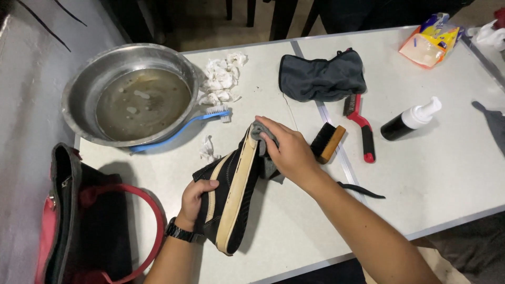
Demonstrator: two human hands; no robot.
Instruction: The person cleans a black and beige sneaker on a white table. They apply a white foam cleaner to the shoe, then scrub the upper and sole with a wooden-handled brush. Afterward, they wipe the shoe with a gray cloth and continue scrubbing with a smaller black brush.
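While left hand (195, 197) clasps the black sneaker (231, 197) mid-body, sole edge up, long axis running away, right hand (286, 150) presses grey cloth (265, 152) at its far toe.

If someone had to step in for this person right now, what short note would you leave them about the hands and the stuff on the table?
Left hand: grips the black sneaker by its upper, sole edge turned up.
Right hand: presses a grey cloth against the sneaker's toe end.
On the table: metal basin of murky water with a blue brush on its rim, crumpled tissues, wooden brush, red-handled brush, pump bottle, dark folded cloth.
Done: the water is already dirty.
Left: wiping is underway; how much remains cannot be told.
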